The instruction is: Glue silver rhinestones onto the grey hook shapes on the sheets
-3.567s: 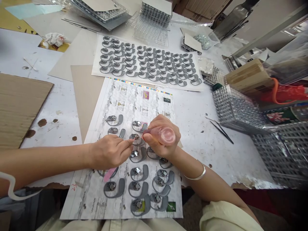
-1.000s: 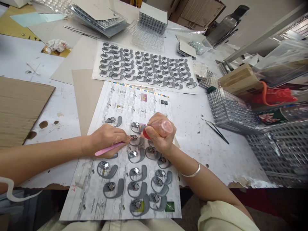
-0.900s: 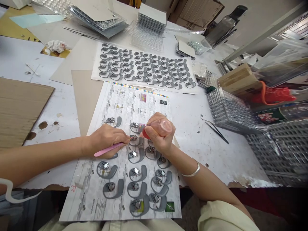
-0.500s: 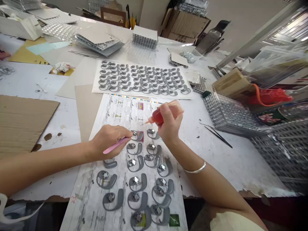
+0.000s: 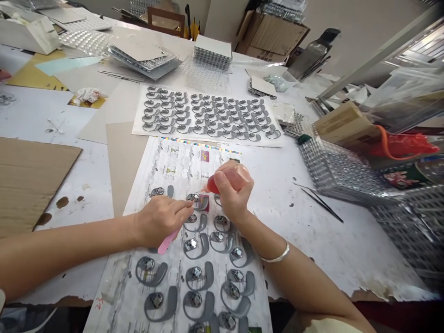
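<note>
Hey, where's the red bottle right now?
In the head view, just right of center, held in the right hand: the red bottle points leftward over the printed sheet, toward a gray hooked piece beside the left hand.

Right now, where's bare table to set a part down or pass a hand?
Best: white table between the right hand and the dark tweezers, only specks there. Smaller: between the brown cardboard and the beige card, stained. Crowded: the printed sheet around the left hand, with grey hooked pieces; the right edge, with silvery trays.
</note>
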Motion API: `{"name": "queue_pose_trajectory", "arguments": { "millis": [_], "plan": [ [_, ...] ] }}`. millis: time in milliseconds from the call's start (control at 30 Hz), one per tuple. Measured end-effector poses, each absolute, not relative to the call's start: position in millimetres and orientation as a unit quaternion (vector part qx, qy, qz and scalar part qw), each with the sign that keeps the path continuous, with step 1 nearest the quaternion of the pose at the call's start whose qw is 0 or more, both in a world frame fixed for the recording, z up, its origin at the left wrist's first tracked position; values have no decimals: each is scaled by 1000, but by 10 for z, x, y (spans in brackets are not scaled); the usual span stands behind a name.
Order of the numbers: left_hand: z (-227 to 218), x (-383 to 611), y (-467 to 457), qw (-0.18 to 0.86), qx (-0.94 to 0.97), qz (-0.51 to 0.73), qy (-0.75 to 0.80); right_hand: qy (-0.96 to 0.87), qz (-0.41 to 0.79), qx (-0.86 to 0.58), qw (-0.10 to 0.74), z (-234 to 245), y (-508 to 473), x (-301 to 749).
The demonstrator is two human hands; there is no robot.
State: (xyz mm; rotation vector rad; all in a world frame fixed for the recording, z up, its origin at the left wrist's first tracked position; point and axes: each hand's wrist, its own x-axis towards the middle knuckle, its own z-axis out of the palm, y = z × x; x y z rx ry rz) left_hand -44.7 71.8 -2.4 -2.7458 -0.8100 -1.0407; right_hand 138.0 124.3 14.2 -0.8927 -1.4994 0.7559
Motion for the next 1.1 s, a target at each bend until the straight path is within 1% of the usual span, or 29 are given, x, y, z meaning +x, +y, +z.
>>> {"name": "queue_pose_trajectory", "arguments": {
  "millis": [300, 533, 800, 1100],
  "plan": [
    [9, -408, 679, 122, -910, -306, -251, -684, 291, -382, 549, 69, 1254, 1365],
    [-8, -415, 680, 125, -914, -295, -249, -675, 328, -384, 537, 37, 1252, 1380],
    [-2, -408, 689, 118, -914, -296, -251, -685, 325, -391, 522, 24, 1237, 1382],
    [-31, -425, 690, 115, -917, -289, -250, -695, 287, -361, 551, 38, 1259, 1376]
  ]
}}
